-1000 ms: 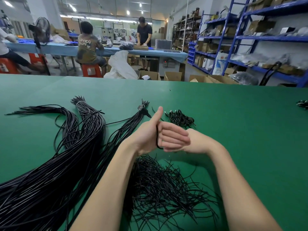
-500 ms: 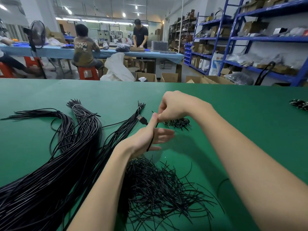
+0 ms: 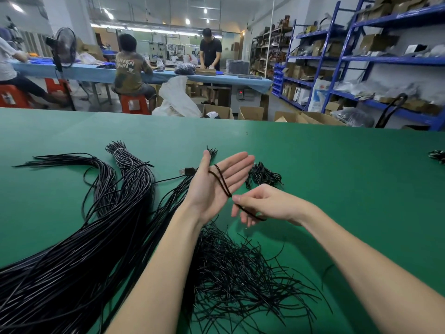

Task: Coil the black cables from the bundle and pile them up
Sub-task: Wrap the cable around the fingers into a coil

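Since half a second ago, the right hand [image 3: 267, 203] is dropping from mid-frame to below the left hand [image 3: 218, 186], fingers pinching the cable [image 3: 222, 183]. The left is now lying open-palmed, fingers straight, cable looped over it. The bundle [image 3: 72, 249] at lower left is running off-frame on the bench [image 3: 337, 177].

workshop: stocked shelving [image 3: 390, 59], worktables [image 3: 96, 72]

Bare table [image 3: 337, 189] right; cable bundle [image 3: 96, 237] crowds the left.
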